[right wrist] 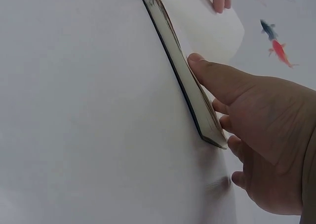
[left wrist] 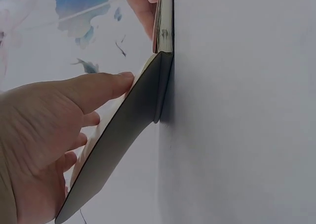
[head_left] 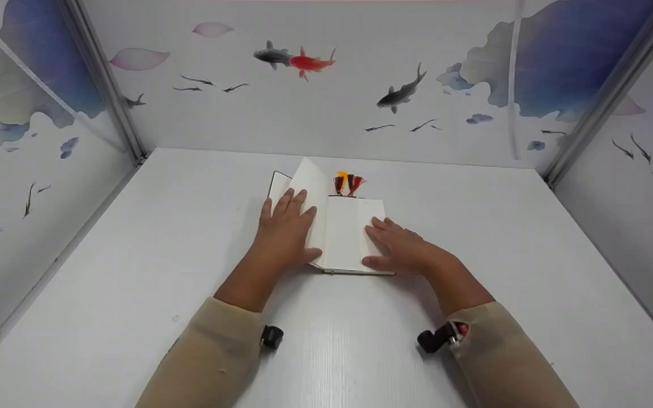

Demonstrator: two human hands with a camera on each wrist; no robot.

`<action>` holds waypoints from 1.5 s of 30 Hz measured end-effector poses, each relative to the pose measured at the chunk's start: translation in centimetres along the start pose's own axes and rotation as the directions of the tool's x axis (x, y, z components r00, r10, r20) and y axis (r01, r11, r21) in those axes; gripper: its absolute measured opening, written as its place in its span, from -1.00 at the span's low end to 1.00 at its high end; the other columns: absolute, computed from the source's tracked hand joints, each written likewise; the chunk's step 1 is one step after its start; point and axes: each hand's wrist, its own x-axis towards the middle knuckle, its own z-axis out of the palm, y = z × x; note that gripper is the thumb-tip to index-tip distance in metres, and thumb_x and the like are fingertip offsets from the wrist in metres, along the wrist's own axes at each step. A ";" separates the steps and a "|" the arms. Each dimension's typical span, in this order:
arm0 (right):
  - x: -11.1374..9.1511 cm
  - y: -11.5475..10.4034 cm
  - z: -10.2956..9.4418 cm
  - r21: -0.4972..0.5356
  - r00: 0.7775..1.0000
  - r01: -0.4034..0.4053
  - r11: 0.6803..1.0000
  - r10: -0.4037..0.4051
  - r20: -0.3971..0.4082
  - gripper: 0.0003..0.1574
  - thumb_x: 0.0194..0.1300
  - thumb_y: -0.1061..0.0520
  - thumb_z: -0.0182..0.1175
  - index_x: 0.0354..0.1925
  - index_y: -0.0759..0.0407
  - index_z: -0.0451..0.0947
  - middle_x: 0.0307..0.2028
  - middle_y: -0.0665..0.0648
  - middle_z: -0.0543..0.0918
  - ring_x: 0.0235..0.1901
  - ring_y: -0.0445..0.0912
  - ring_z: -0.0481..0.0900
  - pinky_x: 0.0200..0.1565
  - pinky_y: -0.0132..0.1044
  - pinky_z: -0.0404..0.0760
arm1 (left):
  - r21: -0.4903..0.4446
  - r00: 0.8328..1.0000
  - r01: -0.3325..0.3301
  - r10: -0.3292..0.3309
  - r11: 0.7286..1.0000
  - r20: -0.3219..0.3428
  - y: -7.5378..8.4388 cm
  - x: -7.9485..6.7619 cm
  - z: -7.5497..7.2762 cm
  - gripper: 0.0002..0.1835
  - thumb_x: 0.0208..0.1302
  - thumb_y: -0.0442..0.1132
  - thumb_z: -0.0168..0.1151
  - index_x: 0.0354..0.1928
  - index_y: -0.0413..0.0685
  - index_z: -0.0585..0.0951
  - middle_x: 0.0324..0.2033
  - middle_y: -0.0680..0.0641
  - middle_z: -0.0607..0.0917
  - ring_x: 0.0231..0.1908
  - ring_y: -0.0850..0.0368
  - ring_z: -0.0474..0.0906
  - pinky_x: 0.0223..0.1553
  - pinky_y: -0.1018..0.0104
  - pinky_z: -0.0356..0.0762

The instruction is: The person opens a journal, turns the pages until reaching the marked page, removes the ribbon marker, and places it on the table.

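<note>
A dark-covered notebook with blank cream pages (head_left: 342,238) lies opened out on the white table. My left hand (head_left: 285,229) rests with spread fingers on its left-hand pages, where one leaf (head_left: 310,173) rises at the top. In the left wrist view the front cover (left wrist: 118,130) slants up off the table under that hand. My right hand (head_left: 403,246) presses on the right-hand page near its outer edge, fingers extended. The right wrist view shows the thumb of the right hand (right wrist: 261,125) at the edge of the thick page block (right wrist: 180,68).
Red, yellow and dark tassels (head_left: 349,183) stick out beyond the notebook's top edge. White panels (head_left: 326,113) painted with fish enclose the table (head_left: 326,351) at the back and sides. Small black devices (head_left: 271,337) sit at both sleeve cuffs.
</note>
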 end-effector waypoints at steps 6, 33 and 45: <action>0.0 -0.1 0.0 -0.006 1.000 -0.002 1.000 0.002 -0.003 0.21 0.43 -0.51 0.21 0.75 -0.14 -0.05 0.77 -0.04 -0.16 0.77 0.08 -0.32 0.71 0.29 -0.12 | -0.058 0.998 -0.001 0.004 0.998 0.063 -0.3 -0.1 0.3 -0.08 0.33 0.23 0.44 0.64 0.14 0.34 0.73 -0.11 0.11 0.74 -0.14 -0.09 0.70 -0.35 -0.19; 0.3 -0.9 0.3 -0.048 1.000 -0.020 0.999 0.019 -0.023 0.17 0.44 -0.48 0.22 0.74 -0.13 0.00 0.77 -0.01 -0.08 0.78 0.08 -0.27 0.68 0.35 -0.06 | -0.197 0.953 0.091 -0.028 0.976 0.303 -1.1 -0.5 1.2 -0.19 0.52 0.22 0.23 0.69 0.26 0.25 0.74 -0.10 0.08 0.74 -0.18 -0.07 0.70 -0.25 -0.01; -0.2 -0.9 0.0 -0.046 0.998 0.058 0.997 -0.059 -0.032 0.02 0.52 -0.36 0.22 0.72 -0.14 0.11 0.75 -0.01 0.03 0.77 0.10 -0.14 0.68 0.35 -0.04 | -0.230 0.932 0.120 -0.030 0.966 0.361 -1.3 -0.6 1.2 -0.20 0.54 0.19 0.21 0.70 0.27 0.21 0.74 -0.10 0.05 0.74 -0.18 -0.06 0.68 -0.33 0.01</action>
